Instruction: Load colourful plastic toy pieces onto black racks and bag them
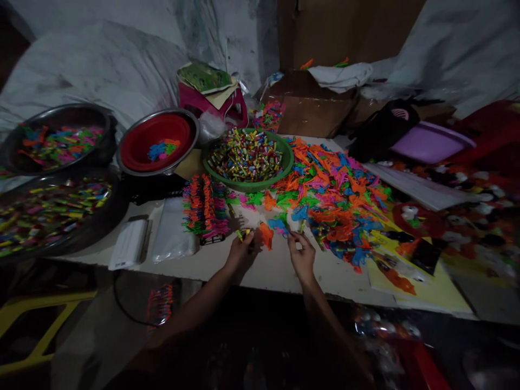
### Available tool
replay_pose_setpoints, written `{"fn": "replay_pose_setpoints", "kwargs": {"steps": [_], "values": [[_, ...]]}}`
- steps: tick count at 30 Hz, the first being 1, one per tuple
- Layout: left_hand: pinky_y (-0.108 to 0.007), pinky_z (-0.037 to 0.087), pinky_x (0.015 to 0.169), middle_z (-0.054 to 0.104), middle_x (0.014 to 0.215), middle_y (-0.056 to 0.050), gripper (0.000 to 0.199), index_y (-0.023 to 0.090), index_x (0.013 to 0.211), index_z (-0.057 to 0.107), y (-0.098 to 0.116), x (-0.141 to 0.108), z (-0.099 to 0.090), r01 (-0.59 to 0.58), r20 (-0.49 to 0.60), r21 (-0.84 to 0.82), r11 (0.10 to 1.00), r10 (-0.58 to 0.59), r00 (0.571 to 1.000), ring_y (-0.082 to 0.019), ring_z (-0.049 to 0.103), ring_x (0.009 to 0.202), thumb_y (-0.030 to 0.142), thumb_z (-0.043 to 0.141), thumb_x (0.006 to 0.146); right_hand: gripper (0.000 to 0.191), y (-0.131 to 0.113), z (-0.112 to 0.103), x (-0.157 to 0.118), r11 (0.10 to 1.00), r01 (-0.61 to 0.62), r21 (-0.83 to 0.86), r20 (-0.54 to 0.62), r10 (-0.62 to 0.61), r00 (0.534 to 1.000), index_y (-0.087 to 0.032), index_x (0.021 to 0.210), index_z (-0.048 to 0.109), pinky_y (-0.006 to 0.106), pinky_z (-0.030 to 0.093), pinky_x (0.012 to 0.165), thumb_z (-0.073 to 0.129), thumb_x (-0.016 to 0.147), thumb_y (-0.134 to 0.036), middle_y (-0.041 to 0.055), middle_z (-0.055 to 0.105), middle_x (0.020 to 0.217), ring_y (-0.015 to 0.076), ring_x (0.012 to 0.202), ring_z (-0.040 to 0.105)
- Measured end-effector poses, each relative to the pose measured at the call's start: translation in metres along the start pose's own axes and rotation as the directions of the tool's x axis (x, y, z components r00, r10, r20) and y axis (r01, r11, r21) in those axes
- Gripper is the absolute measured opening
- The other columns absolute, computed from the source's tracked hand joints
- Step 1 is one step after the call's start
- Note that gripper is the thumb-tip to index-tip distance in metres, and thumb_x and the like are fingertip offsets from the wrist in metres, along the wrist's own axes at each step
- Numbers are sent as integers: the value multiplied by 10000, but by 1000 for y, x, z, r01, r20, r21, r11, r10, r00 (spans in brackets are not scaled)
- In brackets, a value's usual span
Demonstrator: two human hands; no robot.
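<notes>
My left hand (239, 253) is closed in a pinch on a small yellow-wrapped tube (239, 235), just over the table (260, 271). Beside its fingertips lies an orange plastic piece (266, 236). My right hand (303, 255) is also closed, thumb and finger curled together at the edge of some blue plastic pieces (278, 224). What sits between those fingertips is too dim and small to make out. Past the right hand spreads a big heap of orange, blue, green and pink plastic pieces (337, 189). Neat rows of similar pieces (202, 206) stand left of my left hand.
A green basin (288, 165) full of small wrapped tubes stands behind the hands. Metal bowls (109, 116) and a red bowl (134, 130) are at left, near clear plastic bags (174, 233) and a white box (129, 244). A yellow sheet (439, 287) lies at right.
</notes>
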State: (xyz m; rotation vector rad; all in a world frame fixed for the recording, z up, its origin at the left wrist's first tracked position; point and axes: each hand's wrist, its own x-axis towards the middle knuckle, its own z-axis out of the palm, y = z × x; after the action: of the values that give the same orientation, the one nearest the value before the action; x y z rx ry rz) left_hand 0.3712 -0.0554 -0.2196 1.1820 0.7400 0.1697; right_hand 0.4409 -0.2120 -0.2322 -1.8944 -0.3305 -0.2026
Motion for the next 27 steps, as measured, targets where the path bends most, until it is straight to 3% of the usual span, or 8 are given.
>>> {"fn": "replay_pose_setpoints", "kwargs": {"steps": [3, 7, 11, 13, 17, 21, 23, 27], "values": [[-178, 323, 417, 511, 537, 32, 385, 138, 753, 567, 3, -5, 1, -108, 96, 66, 992, 101, 990, -65, 445, 445, 506, 609, 648, 195, -10, -14, 8, 985, -137, 107, 81, 128, 988, -172, 619, 583, 237, 382, 570, 521, 721, -327, -27, 511, 555, 115, 563, 464], [-171, 258, 379, 483, 499, 40, 363, 141, 714, 558, 8, -15, 11, -161, 305, 42, 986, 141, 942, -47, 395, 402, 497, 608, 662, 212, -21, -24, 15, 958, -214, 189, 271, 159, 949, -170, 549, 539, 220, 339, 527, 572, 686, -328, -44, 451, 507, 96, 523, 416], [-162, 222, 350, 497, 507, 41, 379, 136, 694, 540, 11, -16, 18, -105, 224, -1, 994, 103, 969, -46, 423, 389, 474, 672, 590, 318, -22, -16, 8, 848, -250, 467, 242, 149, 959, -164, 836, 606, 281, 433, 615, 491, 752, -448, 17, 582, 670, 130, 596, 516], [-158, 212, 337, 514, 525, 41, 394, 139, 743, 545, 10, -16, 20, -104, 167, -30, 994, 108, 980, -49, 437, 385, 484, 664, 594, 394, -23, -5, -1, 822, -224, 523, 197, 139, 970, -170, 958, 582, 318, 460, 671, 490, 745, -488, 54, 621, 798, 155, 674, 560], [-176, 312, 363, 548, 544, 30, 445, 137, 807, 556, 7, -18, 25, -184, 201, -23, 983, 185, 962, -71, 481, 412, 502, 667, 578, 330, -33, 21, -18, 873, -239, 425, 135, 199, 971, -180, 822, 587, 314, 465, 695, 565, 694, -483, 50, 636, 776, 170, 707, 575], [-215, 398, 417, 589, 592, 12, 507, 131, 958, 549, 4, -20, 27, -242, 178, 0, 970, 238, 955, -92, 497, 434, 474, 655, 599, 316, -49, 20, -13, 874, -293, 389, 11, 313, 950, -159, 710, 570, 273, 446, 596, 513, 742, -469, 18, 590, 623, 132, 571, 522], [-217, 401, 429, 583, 595, 16, 492, 134, 963, 569, 3, -19, 24, -259, 154, 35, 965, 251, 956, -87, 479, 444, 430, 672, 584, 285, -55, 12, -6, 894, -274, 355, 59, 271, 961, -157, 720, 586, 256, 438, 580, 555, 716, -440, 7, 589, 626, 124, 572, 514], [-200, 379, 453, 557, 564, 34, 389, 151, 901, 634, -3, -16, 19, -300, 205, 121, 946, 272, 940, -69, 429, 453, 357, 677, 574, 248, -59, 4, -2, 918, -244, 313, 198, 188, 962, -165, 766, 623, 250, 445, 585, 577, 694, -398, 2, 608, 661, 127, 598, 532]]}}
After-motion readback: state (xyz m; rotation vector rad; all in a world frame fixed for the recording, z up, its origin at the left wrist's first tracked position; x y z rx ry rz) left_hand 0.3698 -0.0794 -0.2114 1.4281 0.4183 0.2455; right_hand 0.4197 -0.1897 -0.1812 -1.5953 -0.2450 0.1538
